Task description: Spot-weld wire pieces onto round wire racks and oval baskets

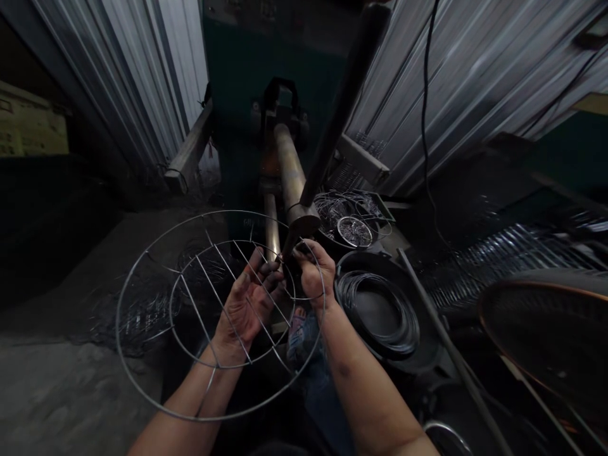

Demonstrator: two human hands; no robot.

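A round wire rack (171, 297), made of concentric steel rings and parallel cross wires, is held up in front of me. My right hand (316, 273) grips its inner ring and wire ends close to the tip of a welding machine's thick metal arm (289, 171). My left hand (244, 310), its fingers blackened with grime, lies under the cross wires and curls around them. A dark lever (342, 107) slants down to the arm's end, right beside my right hand's fingers.
Black wire coils (377, 313) lie in a dark tub to the right, with tangled wire (349, 221) behind them. A long steel rod (451, 348) slants across the right side. Corrugated metal walls (142, 69) flank the machine, and dark wire scraps (142, 316) lie on the concrete floor.
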